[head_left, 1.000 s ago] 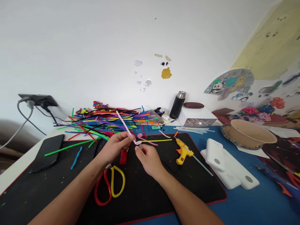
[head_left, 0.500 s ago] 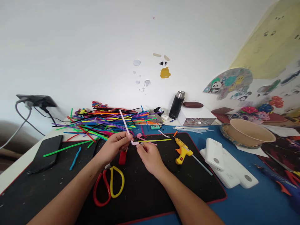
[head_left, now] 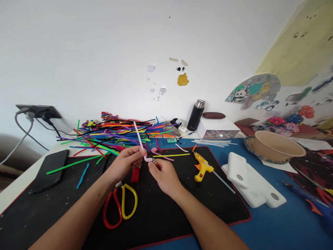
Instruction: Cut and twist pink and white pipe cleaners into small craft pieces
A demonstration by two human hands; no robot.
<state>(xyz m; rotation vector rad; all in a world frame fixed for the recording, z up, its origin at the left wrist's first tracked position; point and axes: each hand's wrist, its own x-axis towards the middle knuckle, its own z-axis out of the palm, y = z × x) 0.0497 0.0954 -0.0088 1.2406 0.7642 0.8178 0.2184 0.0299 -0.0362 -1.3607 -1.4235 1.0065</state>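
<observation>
Scissors (head_left: pixel 123 201), one pair, lay at lower centre-left of the frame with one red and one yellow handle loop; the left arm hid part of them. Just above, near the centre, two bare hands worked close together but apart. The left hand (head_left: pixel 130 160) pinched a single pale pink strip (head_left: pixel 138 135) between thumb and fingers. The strip's long axis ran steeply from its free tip, upper left of the fingers, down to a bend between the hands, where a short crumpled end turned right. The right hand (head_left: pixel 165 173), nearer that bent end, had thumb and curled fingers closed on it; a small shiny bit beside them was too small to identify

Around the hands, on one black mat (head_left: pixel 166 215), were one twisted blue piece (head_left: pixel 82 176) and one long green stem (head_left: pixel 70 165) at left, one yellow stem (head_left: pixel 175 155) and one pink coil (head_left: pixel 154 150) near centre, and one yellow glue gun (head_left: pixel 201 168) at right, with at least two white blocks (head_left: pixel 236 166) beyond the mat's right edge. Farther up, centre-left, spread one heap of coloured stems (head_left: pixel 119 133), too tangled to count; right of it stood one black bottle (head_left: pixel 195 116), tilted, against the pale wall (head_left: pixel 104 52)
</observation>
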